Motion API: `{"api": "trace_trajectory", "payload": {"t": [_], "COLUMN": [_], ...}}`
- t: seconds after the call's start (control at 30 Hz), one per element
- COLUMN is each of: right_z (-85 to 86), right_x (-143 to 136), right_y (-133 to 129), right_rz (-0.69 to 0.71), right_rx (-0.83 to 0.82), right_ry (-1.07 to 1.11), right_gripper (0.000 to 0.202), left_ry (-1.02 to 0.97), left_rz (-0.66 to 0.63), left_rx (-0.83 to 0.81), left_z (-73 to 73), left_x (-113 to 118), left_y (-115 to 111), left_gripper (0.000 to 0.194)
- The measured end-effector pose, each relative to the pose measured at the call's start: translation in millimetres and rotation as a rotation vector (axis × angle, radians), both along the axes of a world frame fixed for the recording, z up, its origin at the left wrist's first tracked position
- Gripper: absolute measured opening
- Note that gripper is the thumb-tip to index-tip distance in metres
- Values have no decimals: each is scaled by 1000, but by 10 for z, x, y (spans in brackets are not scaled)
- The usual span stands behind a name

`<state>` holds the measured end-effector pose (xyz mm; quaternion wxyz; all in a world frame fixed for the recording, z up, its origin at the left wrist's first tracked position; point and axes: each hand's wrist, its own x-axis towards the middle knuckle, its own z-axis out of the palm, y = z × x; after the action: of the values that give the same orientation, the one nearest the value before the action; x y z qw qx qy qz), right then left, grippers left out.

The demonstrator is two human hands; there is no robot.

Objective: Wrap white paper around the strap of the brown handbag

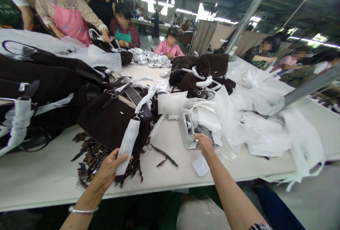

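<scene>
Head view: our left hand [107,170] pinches the white-wrapped strap [128,144] of a closed brown bag [111,120]; our right hand [205,143], grip unclear, touches a tape dispenser [186,131] on the table [39,177].

Dark brown handbag [114,120] lies tilted on table, its white-wrapped strap [129,143] hanging forward.

Matt dark brown suede-like handbag [114,120], soft white paper-like wrap [128,145] on its strap, small shiny metal buckles [137,117], smooth pale matt tabletop [39,177], thin glossy clear plastic bags [265,99], grey plastic tape dispenser [187,131], glossy metal bracelet [82,210]
</scene>
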<state>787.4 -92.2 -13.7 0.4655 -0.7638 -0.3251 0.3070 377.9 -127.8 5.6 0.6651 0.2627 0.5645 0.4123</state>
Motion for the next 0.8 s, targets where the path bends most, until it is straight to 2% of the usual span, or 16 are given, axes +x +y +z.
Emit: {"api": "trace_trajectory", "payload": {"t": [0.1,0.17,0.23,0.4,0.47,0.5,0.57,0.67,0.73,0.8], "right_z": [153,183,99,-336,-293,-176,209,834,1051,1064], "right_x": [-63,-96,-95,-2,-117,-264,-764,-1838,-2478,-2884], "right_y": [-220,-368,-486,-660,-721,-751,-782,-690,-544,-384], "right_rz": [-15,-21,-24,-95,-94,-50,140,547,685,696], "right_rx": [47,37,-23,-247,-280,-268,-189,-79,-54,-67], "right_ry": [-26,14,97,154,114,94,72,110,100,40], "right_gripper": [31,33,36,33,35,37,41,27,20,17], "left_ry": [-4,-10,-19,-81,-107,-113,-94,58,194,295], "left_rz": [4,23,47,60,41,29,-8,-83,-135,-163], "left_rx": [8,20,39,63,57,58,70,152,239,308], "left_z": [-56,-81,-76,-41,-56,-65,-73,-24,50,135], "left_x": [-11,-8,6,6,-23,-39,-71,-125,-171,-225], "left_y": [-17,-22,-21,21,30,30,23,19,26,35], "left_gripper": [62,60,59,52,50,48,44,35,29,25]}}
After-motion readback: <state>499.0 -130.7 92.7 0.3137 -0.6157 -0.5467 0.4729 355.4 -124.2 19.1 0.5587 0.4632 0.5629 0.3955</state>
